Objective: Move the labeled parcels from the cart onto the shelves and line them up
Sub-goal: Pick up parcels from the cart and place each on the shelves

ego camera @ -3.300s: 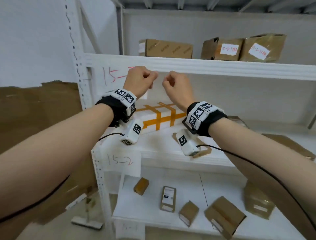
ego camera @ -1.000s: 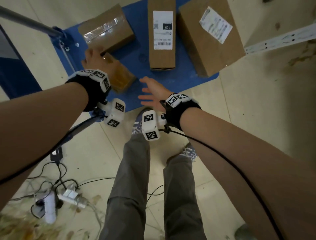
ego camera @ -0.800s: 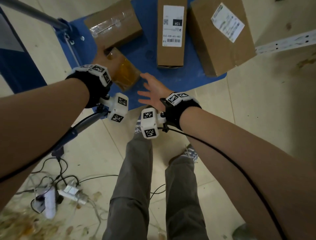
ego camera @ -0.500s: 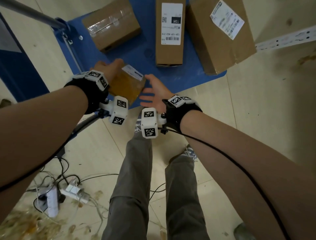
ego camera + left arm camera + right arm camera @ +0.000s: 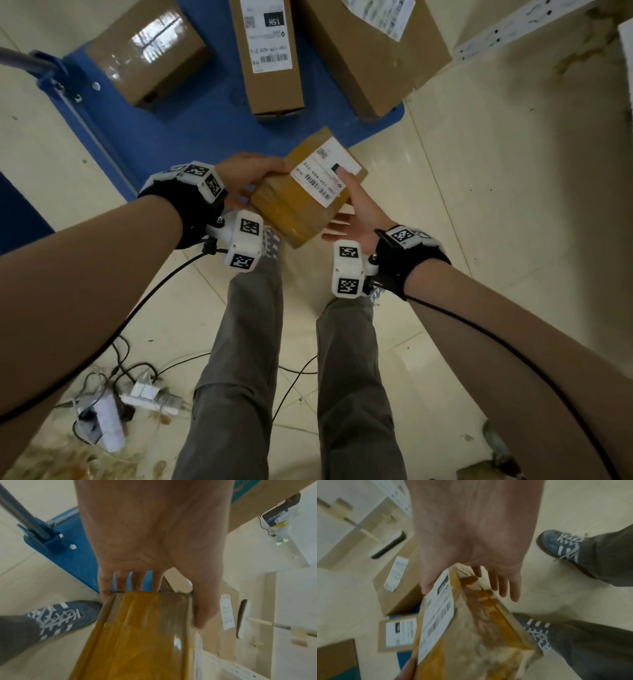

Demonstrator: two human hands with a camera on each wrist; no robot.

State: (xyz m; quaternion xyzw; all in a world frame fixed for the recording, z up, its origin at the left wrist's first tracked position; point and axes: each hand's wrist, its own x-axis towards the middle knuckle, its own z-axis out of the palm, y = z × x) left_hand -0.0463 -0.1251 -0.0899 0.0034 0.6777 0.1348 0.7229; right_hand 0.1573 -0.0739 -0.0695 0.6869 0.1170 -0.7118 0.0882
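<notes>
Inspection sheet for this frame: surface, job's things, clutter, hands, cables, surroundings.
Surface: blue cart deck, partly loaded.
Job's things: taped parcel lifted off the cart, white label up; three cardboard parcels on the deck: taped-top box, narrow labeled box, large labeled box.
Clutter: debris on the floor.
Hands: left hand grips the parcel's end; right hand supports the other side, thumb on the label.
Cables: black leads from both wrists; power strip with a cable tangle.
Surroundings: tiled floor, white shelf upright.
</notes>
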